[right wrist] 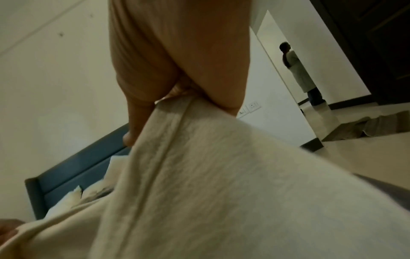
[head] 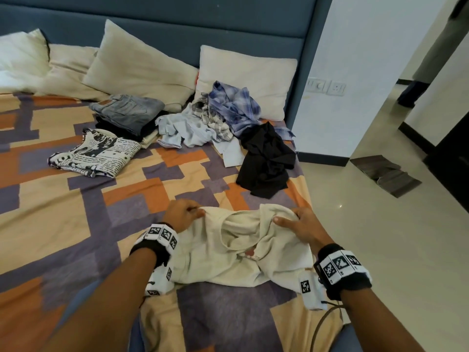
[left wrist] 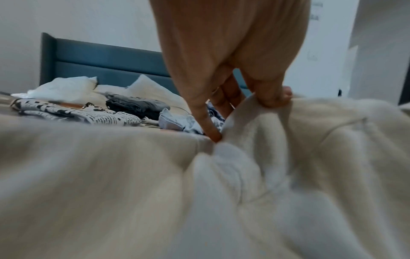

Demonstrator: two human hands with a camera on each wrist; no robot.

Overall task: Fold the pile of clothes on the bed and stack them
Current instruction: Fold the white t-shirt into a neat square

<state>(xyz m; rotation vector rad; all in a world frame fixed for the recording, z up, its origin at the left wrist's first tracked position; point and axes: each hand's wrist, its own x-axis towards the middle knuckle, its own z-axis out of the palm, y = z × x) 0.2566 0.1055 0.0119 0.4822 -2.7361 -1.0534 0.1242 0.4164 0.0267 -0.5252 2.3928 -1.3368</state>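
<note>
Both hands hold the crumpled cream knit garment (head: 236,252) on the patterned orange-and-purple bed cover (head: 63,214): the left hand (head: 181,214) pinches its far left edge, the right hand (head: 302,228) grips its far right edge. Beyond the garment lie one folded newspaper-print shirt (head: 95,153), one folded stack topped by grey jeans (head: 128,113) and a loose heap, perhaps four pieces, overlapping too much to count.

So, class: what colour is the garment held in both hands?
Cream, off-white garment; clearest in the head view.
</note>
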